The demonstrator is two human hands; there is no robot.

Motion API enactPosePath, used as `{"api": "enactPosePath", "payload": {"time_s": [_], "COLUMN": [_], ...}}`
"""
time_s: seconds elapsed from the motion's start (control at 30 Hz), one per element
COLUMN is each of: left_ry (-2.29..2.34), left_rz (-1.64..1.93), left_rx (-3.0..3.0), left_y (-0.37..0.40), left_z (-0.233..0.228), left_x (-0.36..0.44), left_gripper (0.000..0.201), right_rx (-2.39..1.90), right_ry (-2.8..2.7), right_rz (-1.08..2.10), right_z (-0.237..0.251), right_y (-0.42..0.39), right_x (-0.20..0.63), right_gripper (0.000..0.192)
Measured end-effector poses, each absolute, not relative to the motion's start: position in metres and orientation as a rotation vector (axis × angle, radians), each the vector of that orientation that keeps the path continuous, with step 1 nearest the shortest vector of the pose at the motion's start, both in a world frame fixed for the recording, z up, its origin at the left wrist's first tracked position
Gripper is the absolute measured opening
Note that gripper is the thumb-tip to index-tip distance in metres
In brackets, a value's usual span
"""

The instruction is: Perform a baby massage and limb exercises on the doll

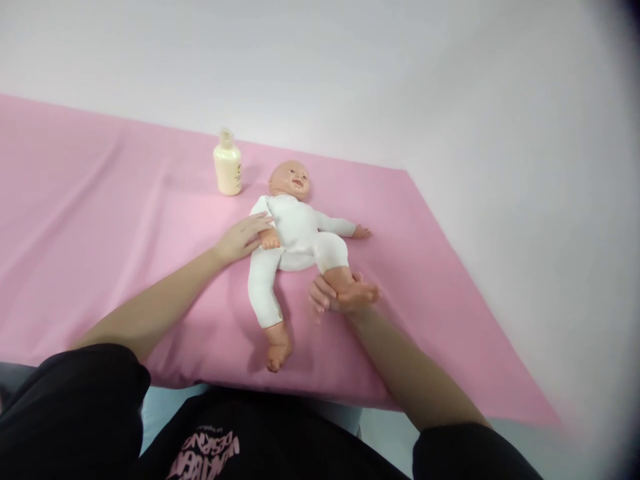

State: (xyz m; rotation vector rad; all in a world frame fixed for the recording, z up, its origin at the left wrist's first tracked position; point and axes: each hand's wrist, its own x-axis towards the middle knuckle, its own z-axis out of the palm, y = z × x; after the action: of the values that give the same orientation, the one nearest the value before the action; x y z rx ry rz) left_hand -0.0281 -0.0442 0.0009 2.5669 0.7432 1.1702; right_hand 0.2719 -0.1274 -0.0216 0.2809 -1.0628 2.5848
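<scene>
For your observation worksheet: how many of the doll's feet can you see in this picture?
2. One bare foot lies on the pink sheet near its front edge; the other foot is held in the right hand. None seems hidden.

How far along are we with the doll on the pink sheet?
Done: the doll lies on its back on the pink sheet, in its white suit. In hand: the left hand rests on the doll's arm, and the right hand has a grip on one foot, that leg bent up. Left: the bottle stands untouched beside the head; I cannot tell whether its cap is on.
</scene>
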Motion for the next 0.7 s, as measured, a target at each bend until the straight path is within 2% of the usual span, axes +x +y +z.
{"api": "enactPosePath", "payload": {"time_s": [0.17,0.3,0.4,0.5,0.7], "left_ry": [0.637,0.643,0.703,0.858,1.012], "left_rz": [1.151,1.184,1.214,1.381,1.849], "left_rx": [2.737,2.584,2.361,2.043,1.199], "left_y": [-0.04,-0.04,-0.045,-0.047,-0.02], "left_z": [0.004,0.005,0.008,0.01,0.005], "left_x": [-0.024,-0.022,-0.021,-0.024,-0.04], "left_gripper": [0.031,0.028,0.03,0.042,0.049], "right_rx": [-0.358,-0.521,-0.475,-0.335,0.263], "right_ry": [-0.716,-0.719,-0.764,-0.847,-1.275], "right_rz": [2.393,2.337,2.342,2.358,2.51], "right_z": [-0.001,0.001,-0.002,-0.005,-0.012], "right_y": [-0.131,-0.133,-0.134,-0.136,-0.139], "right_x": [0.275,0.27,0.269,0.27,0.264], "right_gripper": [0.044,0.044,0.044,0.048,0.053]}}
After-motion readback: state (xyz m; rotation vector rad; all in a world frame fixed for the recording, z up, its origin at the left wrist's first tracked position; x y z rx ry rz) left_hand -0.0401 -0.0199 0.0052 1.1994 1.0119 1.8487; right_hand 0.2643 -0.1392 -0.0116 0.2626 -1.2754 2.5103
